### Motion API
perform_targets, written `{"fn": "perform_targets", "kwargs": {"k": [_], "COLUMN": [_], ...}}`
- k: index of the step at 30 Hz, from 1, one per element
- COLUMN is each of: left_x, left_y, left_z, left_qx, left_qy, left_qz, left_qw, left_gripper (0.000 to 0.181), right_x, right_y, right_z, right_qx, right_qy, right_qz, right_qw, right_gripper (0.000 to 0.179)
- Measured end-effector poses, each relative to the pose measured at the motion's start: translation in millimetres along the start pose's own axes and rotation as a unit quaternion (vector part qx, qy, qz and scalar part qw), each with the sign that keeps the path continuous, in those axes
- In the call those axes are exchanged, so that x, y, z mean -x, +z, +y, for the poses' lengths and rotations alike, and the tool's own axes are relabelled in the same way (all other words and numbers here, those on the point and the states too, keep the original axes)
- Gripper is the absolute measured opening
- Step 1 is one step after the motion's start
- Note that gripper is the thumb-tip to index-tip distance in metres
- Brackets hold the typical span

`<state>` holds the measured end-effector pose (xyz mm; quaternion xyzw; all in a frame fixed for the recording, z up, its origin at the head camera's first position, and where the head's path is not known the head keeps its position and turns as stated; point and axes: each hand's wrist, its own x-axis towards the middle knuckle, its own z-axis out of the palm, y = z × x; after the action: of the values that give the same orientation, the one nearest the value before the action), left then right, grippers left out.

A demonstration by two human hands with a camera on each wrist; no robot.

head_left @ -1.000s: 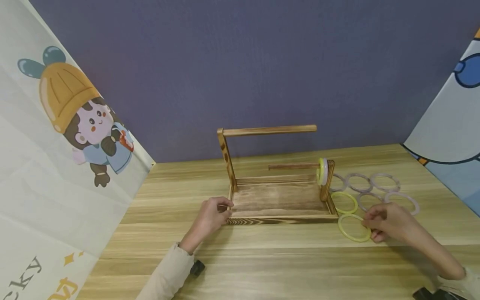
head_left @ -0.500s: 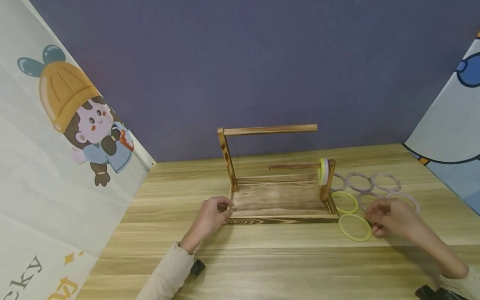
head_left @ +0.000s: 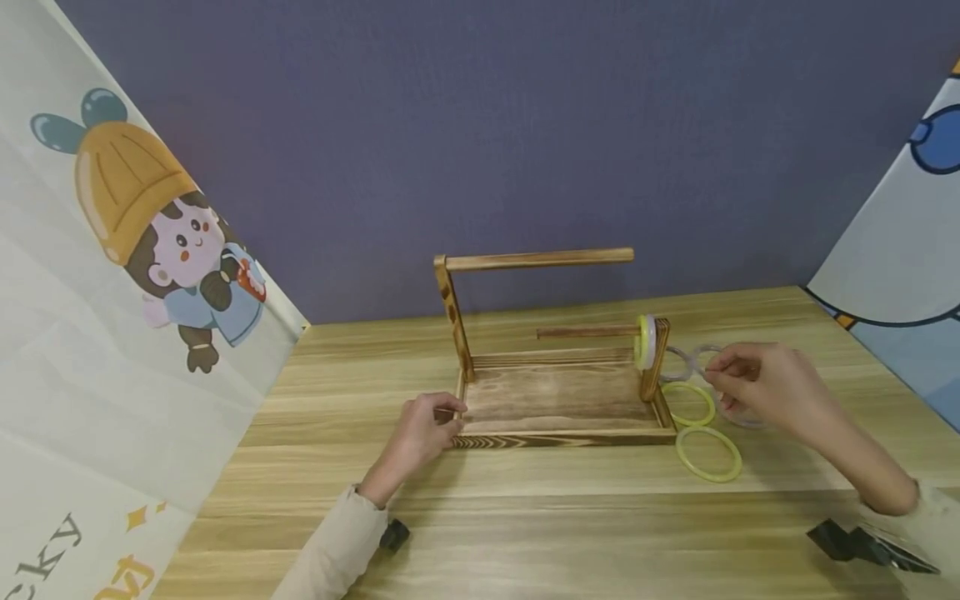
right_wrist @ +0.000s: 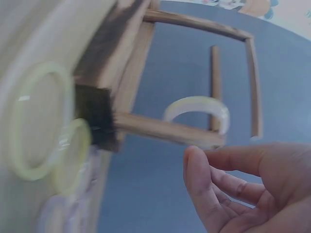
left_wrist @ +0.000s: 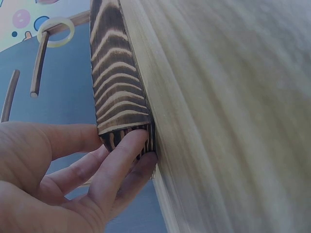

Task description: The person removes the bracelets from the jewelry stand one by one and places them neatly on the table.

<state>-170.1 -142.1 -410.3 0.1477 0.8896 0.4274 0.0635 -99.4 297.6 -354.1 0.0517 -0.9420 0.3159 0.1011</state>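
My left hand [head_left: 416,433] grips the near left corner of a wooden stand [head_left: 555,440]. In the left wrist view its thumb and fingers [left_wrist: 124,150] lie against the striped end of the base. Raised over the purple rings at the right is my right hand [head_left: 776,390], its thumb and fingers loosely curled with nothing visible between them. The stand's lower peg [head_left: 585,332] carries a yellow ring [head_left: 640,343] and a pale purple ring [head_left: 650,343] against its right post. A yellow ring [head_left: 716,479] lies flat by the stand's near right corner.
Another yellow ring [head_left: 686,386] lies just behind it. Purple rings [head_left: 742,424] are partly hidden behind the right hand. The upper peg [head_left: 540,260] carries no rings. A dark blue wall [head_left: 480,150] rises behind the table [head_left: 480,517].
My right hand has left the near yellow ring, which lies in the same place, and moved up and away over the purple rings. The left hand has stayed on the stand.
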Motion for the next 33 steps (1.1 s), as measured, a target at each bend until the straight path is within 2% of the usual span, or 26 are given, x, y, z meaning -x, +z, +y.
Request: {"fn": "perform_targets", "kwargs": {"k": [10,13,17,25,29,33], "left_x": [-1.2,-1.1,-0.4,0.2,0.2,-0.7], "left_y": [1.8,1.7,0.1,0.3,0.3,-0.3], "left_z": [-0.7,-1.7,-2.6,-4.1,-4.3,-3.9], "left_qx": [0.001,0.003,0.001,-0.007,-0.002,-0.003], "left_qy": [0.01,0.009,0.009,0.015,0.012,0.012], "left_qz": [0.003,0.004,0.005,0.004,0.003,0.004], "left_qw": [0.9999,0.9999,0.9999,0.9998,0.9999,0.9999], "left_gripper": [0.018,0.018,0.018,0.018,0.018,0.018], "right_x": [-20.8,-28.5,-38.8,-46.4,-49.1,-48.7], "right_y": [-6.4,-3.4,5.7,32.7,41.8,42.9], "right_z": [-48.3,-62.3,-77.6,-78.4,-74.7,-74.3], "right_qx": [0.006,0.014,0.049,0.15,0.167,0.176], "right_qy": [-0.03,-0.031,-0.057,-0.089,-0.121,-0.132], "right_qz": [0.048,0.055,0.082,0.144,0.172,0.186], "right_qw": [0.9984,0.9979,0.9938,0.9741,0.9631,0.9577], "right_gripper": [0.023,0.024,0.024,0.029,0.026,0.018]}}
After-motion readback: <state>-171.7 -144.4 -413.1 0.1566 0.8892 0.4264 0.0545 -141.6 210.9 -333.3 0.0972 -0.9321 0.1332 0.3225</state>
